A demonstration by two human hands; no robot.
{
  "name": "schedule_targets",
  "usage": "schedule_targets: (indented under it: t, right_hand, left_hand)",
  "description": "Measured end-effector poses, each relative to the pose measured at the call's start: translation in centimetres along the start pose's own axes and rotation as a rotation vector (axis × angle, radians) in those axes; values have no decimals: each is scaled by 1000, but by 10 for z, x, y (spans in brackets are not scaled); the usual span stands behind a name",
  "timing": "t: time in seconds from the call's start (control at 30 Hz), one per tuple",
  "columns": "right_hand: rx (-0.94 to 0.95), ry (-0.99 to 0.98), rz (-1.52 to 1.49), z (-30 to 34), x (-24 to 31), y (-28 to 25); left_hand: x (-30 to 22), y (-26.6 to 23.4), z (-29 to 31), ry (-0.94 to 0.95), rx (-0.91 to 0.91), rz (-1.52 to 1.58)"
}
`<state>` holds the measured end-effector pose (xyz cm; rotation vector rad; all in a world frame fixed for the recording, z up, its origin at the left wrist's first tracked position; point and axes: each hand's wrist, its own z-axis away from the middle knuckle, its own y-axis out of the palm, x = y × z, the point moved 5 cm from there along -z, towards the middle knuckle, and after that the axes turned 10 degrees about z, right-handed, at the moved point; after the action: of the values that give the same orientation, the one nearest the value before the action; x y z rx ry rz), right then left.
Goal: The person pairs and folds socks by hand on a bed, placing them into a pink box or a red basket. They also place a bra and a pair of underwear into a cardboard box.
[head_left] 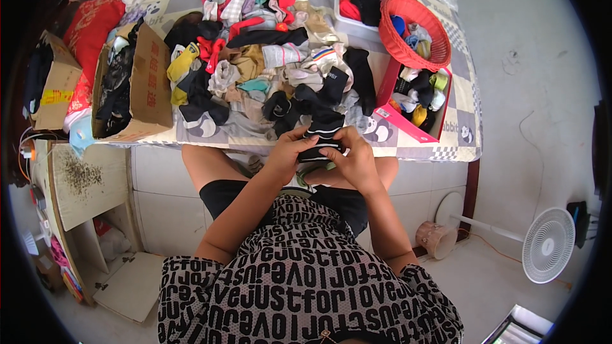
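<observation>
Between my two hands, at the bed's front edge, is a black sock with white stripes (322, 132). My left hand (288, 151) grips its left side, thumb on top. On the other side my right hand (352, 156) pinches it, with the thumb pressed on the fabric. Just beyond my hands spreads a large pile of mixed socks (255, 57) in black, grey, red, yellow and white. A dark sock (334, 84) lies right behind the one I hold.
Cardboard boxes of dark clothing (150, 82) stand at the left. At the right are a red woven basket (415, 7), a pink-red box of rolled socks (403, 126) and a white plastic bin (357, 28). A white fan (548, 245) and a wooden cabinet (89, 184) flank me.
</observation>
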<state>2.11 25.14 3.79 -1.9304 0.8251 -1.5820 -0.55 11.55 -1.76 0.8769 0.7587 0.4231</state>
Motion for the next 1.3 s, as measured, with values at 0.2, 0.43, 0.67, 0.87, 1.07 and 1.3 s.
schedule_targets:
  t: [0.2, 0.43, 0.67, 0.87, 1.07, 1.3]
  right_hand:
    - [47, 368, -221, 8, -29, 14]
    - [-120, 89, -65, -5, 2, -13]
    - [-102, -225, 253, -12, 31, -24]
    - [-278, -320, 315, 3, 31, -14]
    - [-426, -378, 380, 15, 37, -7]
    - [-250, -148, 263, 1, 6, 0]
  left_hand:
    - [-5, 6, 0, 86, 105, -327]
    - [-8, -5, -5, 157, 89, -418]
    - [-7, -10, -10, 238, 138, -599]
    - [-14, 2, -8, 337, 86, -590]
    - [-11, 1, -7, 378, 30, -482]
    - [9, -22, -17, 312, -6, -647]
